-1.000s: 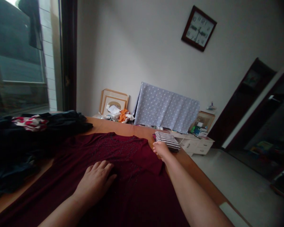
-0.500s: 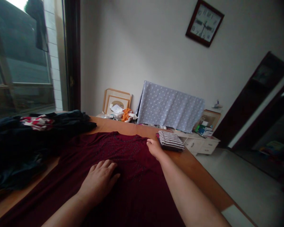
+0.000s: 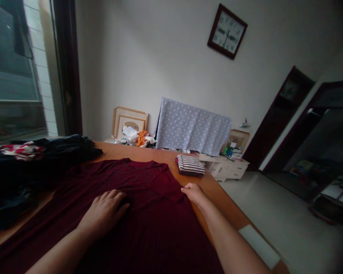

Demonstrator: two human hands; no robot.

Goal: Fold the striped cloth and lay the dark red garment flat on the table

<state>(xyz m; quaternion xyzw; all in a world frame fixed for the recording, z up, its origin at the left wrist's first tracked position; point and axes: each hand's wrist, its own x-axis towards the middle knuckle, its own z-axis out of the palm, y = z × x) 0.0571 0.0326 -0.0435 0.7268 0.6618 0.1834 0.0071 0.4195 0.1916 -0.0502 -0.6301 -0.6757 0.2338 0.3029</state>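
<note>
A dark red garment (image 3: pixel 148 224) lies spread flat over an orange-brown bed surface (image 3: pixel 217 198). My left hand (image 3: pixel 104 211) rests on the middle of it, palm down with the fingers stretched out. My right hand (image 3: pixel 193 192) sits at the garment's right edge near the sleeve, its fingers curled in a pinch on the cloth. A folded black-and-white striped item (image 3: pixel 190 165) lies on the bed just beyond my right hand.
A heap of dark clothes (image 3: pixel 31 163) with a red-and-white patterned piece lies at the left. Beyond the bed stand picture frames (image 3: pixel 128 121), a dotted grey cloth (image 3: pixel 191 129), a white drawer unit (image 3: pixel 228 167), a window at left and a wall clock (image 3: pixel 227 31).
My right hand has drawn back toward me along the garment's right edge, away from the striped item. My left hand stays flat on the garment. The view has shifted a little.
</note>
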